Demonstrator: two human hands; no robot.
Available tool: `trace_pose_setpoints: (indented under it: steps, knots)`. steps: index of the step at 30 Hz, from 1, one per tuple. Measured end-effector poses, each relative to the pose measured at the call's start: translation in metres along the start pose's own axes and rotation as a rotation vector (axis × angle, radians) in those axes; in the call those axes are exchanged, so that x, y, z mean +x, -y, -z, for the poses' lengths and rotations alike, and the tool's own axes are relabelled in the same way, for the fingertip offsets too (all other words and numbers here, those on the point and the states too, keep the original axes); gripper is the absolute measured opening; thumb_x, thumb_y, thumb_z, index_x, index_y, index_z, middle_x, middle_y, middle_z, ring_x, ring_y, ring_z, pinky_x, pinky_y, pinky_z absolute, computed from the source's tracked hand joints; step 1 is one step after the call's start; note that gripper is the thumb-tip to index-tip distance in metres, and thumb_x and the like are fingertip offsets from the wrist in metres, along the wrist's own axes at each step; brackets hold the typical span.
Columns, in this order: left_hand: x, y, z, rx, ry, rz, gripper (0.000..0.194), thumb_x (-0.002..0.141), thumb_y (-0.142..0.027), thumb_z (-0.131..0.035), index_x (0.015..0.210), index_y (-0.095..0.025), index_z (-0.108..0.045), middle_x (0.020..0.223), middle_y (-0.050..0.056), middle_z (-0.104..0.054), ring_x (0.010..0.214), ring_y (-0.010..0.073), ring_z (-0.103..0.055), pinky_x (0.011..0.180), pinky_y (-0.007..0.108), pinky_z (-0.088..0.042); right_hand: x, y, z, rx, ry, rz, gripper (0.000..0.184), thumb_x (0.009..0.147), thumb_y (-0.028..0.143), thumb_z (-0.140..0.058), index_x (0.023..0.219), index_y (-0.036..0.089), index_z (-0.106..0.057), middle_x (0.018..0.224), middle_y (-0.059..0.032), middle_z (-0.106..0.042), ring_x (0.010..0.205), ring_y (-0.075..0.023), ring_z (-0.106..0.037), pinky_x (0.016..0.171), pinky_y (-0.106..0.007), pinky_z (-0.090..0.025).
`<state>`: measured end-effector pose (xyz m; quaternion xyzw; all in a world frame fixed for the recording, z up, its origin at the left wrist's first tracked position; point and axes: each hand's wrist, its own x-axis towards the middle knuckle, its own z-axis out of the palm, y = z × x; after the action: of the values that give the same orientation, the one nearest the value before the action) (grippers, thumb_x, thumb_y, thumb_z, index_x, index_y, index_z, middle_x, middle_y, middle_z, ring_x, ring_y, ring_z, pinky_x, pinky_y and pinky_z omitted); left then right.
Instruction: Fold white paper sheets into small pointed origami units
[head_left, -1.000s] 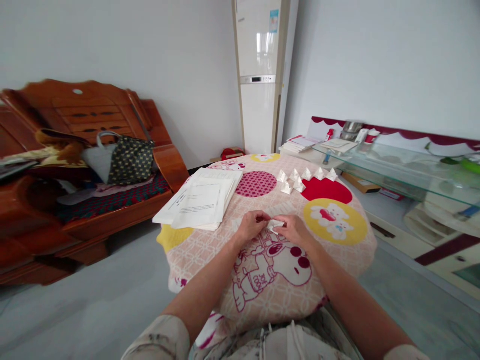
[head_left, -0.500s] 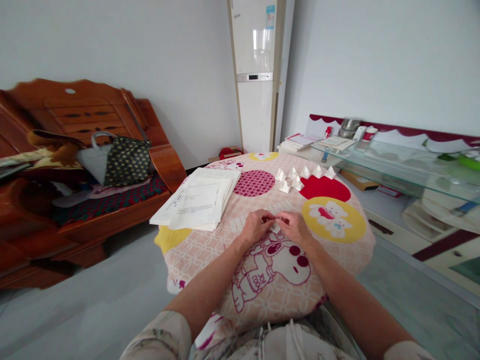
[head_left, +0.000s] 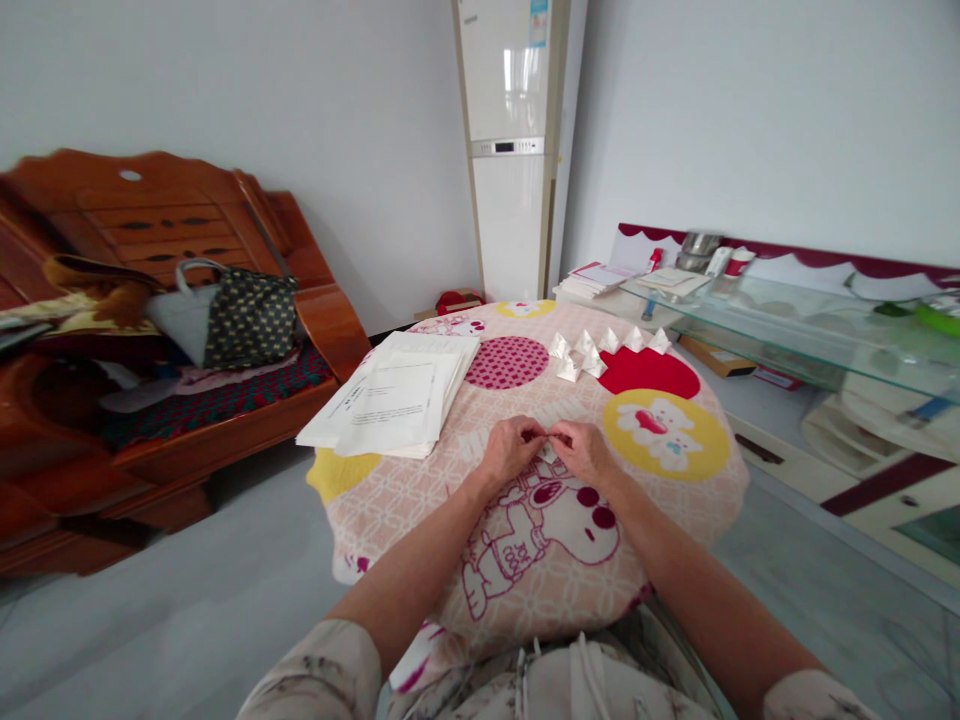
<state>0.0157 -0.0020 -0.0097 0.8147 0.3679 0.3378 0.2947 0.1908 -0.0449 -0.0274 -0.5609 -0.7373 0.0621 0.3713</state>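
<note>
My left hand [head_left: 510,449] and my right hand [head_left: 581,450] meet at the middle of a round table [head_left: 390,490] covered in a pink cartoon cloth. Both pinch a small folded white paper piece [head_left: 548,452] between their fingertips; most of it is hidden by the fingers. Several finished folded paper shapes [head_left: 596,350] stand in a row at the far side of the table. A stack of white paper sheets [head_left: 394,395] lies at the table's left.
A wooden sofa [head_left: 165,330] with a dotted handbag [head_left: 244,320] stands at the left. A tall white air conditioner [head_left: 510,150] fills the corner. At the right runs a glass shelf unit [head_left: 810,335] with books and cups.
The hands drew closer together over the paper piece, covering more of it. The view shifted slightly; nothing else on the table moved.
</note>
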Motion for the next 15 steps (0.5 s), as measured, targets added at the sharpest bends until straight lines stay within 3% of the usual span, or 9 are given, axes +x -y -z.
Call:
trace_pose_setpoints:
  steps: [7,15]
  knots:
    - [0.0,-0.002,0.002,-0.03,-0.007,0.012,0.011,0.078,-0.008,-0.062,0.076,-0.014,-0.072,0.074,0.002,-0.069,0.069,0.0122,-0.061,0.067,0.022,-0.045,0.0,0.002,-0.003,-0.016,-0.068,-0.008,0.013,0.076,0.015,-0.056,0.064,0.02,-0.061,0.056,-0.0012,-0.061,0.054,-0.014,-0.05,0.055,-0.026,-0.036]
    - [-0.008,0.0,0.019,-0.066,0.006,0.03,0.012,0.076,-0.008,-0.06,0.074,-0.014,-0.07,0.07,0.0,-0.067,0.063,0.0103,-0.056,0.061,0.02,-0.042,0.0,-0.004,0.01,-0.004,-0.222,0.025,0.014,0.071,0.011,-0.055,0.061,0.02,-0.055,0.064,-0.0019,-0.058,0.061,-0.0151,-0.051,0.06,-0.026,-0.04]
